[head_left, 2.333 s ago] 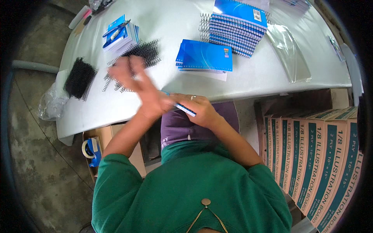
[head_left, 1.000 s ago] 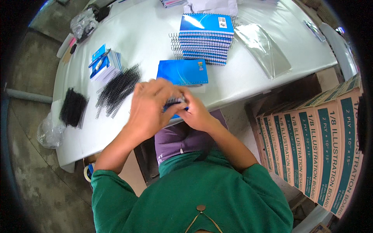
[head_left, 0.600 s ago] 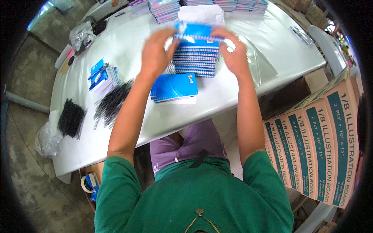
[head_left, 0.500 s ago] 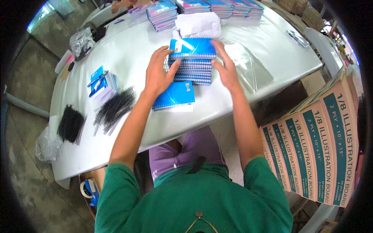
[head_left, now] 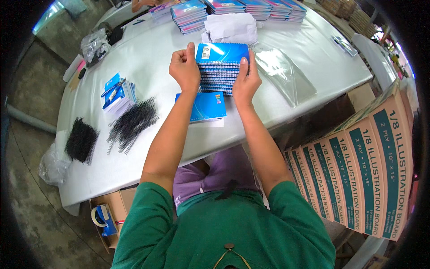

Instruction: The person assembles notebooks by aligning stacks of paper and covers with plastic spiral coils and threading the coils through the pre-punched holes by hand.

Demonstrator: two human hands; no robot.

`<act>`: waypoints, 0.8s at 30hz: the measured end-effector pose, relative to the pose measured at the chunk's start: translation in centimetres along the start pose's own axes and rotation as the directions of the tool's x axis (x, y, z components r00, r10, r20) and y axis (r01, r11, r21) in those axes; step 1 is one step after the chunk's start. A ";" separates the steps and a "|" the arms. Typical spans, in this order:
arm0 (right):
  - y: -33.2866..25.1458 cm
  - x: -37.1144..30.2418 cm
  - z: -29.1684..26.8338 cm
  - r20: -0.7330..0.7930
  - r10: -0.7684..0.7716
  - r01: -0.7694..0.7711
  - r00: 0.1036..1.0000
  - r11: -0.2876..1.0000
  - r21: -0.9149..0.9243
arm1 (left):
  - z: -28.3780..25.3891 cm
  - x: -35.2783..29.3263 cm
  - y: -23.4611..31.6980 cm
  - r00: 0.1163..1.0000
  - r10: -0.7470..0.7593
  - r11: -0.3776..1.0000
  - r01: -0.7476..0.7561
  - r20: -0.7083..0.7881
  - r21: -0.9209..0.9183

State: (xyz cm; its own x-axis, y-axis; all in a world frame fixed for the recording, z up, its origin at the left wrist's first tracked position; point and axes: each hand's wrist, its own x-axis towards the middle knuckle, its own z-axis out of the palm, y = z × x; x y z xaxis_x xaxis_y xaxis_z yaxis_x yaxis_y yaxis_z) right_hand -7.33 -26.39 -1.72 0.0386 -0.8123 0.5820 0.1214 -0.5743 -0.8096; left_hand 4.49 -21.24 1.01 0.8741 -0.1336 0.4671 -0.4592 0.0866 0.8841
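Observation:
A stack of blue spiral notebooks point(head_left: 219, 74) stands on the white table in front of me, its bound edges facing me. My left hand point(head_left: 185, 69) is at the left side of the stack, fingers curled in and thumb pointing up; nothing shows in it. Along the right side my right hand point(head_left: 247, 83) grips the stack, thumb at the front and fingers round the edge. Nearer to me lies another blue notebook point(head_left: 208, 106) on white sheets, partly covered by my left forearm.
Black spiral coils point(head_left: 132, 123) lie left, beside a denser coil bundle point(head_left: 81, 140). A small blue-covered pile point(head_left: 118, 95) has pens on it. Clear plastic sheets point(head_left: 284, 76) lie right. Notebook piles point(head_left: 190, 18) and white paper point(head_left: 230, 28) are at the back. Large cartons point(head_left: 358, 179) stand right.
My left hand has gone from spread fingers against the stack to curled fingers beside it. My right hand has moved closer in and wrapped round the stack's right edge.

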 end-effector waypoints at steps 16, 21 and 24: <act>-5.0 -13.4 -6.7 0.468 -0.234 0.233 0.852 0.971 0.060 | -17.7 -7.8 4.5 0.729 -0.194 0.938 -0.058 0.657 0.341; -6.5 -13.7 -3.4 0.464 -0.402 0.364 0.789 0.915 0.174 | -19.3 -10.0 7.3 0.798 -0.240 0.960 0.278 0.553 0.016; -6.1 -12.6 -4.1 0.631 -0.026 -0.250 0.775 0.905 0.344 | -20.2 -7.5 4.5 0.953 -0.016 0.983 -0.040 0.302 0.177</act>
State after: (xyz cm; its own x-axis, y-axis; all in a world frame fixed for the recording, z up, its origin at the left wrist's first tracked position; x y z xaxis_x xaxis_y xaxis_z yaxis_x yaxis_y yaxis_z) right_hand -12.67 -13.03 -4.42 0.6529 -0.5504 0.5203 0.4410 -0.2823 -0.8520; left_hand -0.94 0.06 1.19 0.7926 -0.4271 0.4351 -0.5142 -0.0847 0.8535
